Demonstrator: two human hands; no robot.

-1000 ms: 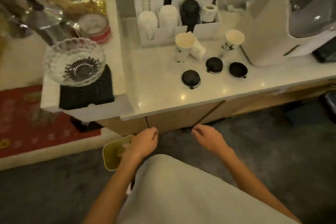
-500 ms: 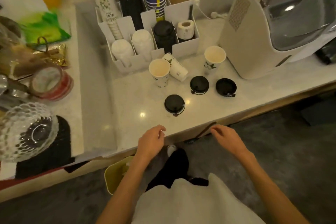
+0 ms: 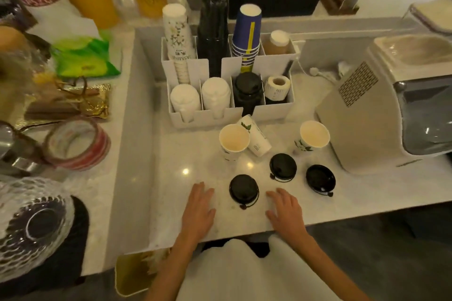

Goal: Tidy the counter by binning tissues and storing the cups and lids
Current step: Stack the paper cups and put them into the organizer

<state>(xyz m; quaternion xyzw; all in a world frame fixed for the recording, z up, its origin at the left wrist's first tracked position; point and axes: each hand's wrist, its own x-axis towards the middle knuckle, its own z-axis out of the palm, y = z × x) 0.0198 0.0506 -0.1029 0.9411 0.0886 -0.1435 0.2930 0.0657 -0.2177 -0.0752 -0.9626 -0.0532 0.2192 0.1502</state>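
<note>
Two paper cups stand upright on the white counter (image 3: 195,154): one (image 3: 234,142) in the middle and one (image 3: 313,138) by the machine. A third paper cup (image 3: 256,139) lies on its side behind the middle one. Three black lids lie in front: the near lid (image 3: 243,189), the middle lid (image 3: 283,166) and the right lid (image 3: 320,177). My left hand (image 3: 198,210) rests flat and open on the counter, left of the near lid. My right hand (image 3: 285,210) lies flat and open just right of it. Neither hand holds anything.
A white organiser (image 3: 227,115) at the back holds cup stacks, white lids and black lids. A white machine (image 3: 381,110) stands at the right. A yellow bin (image 3: 133,273) sits on the floor under the counter's left end. A tape roll (image 3: 75,143) and glass bowl (image 3: 31,225) are on the left.
Both hands have risen from below the counter edge and now lie flat on the counter on either side of the near lid. The camera has moved closer and looks higher.
</note>
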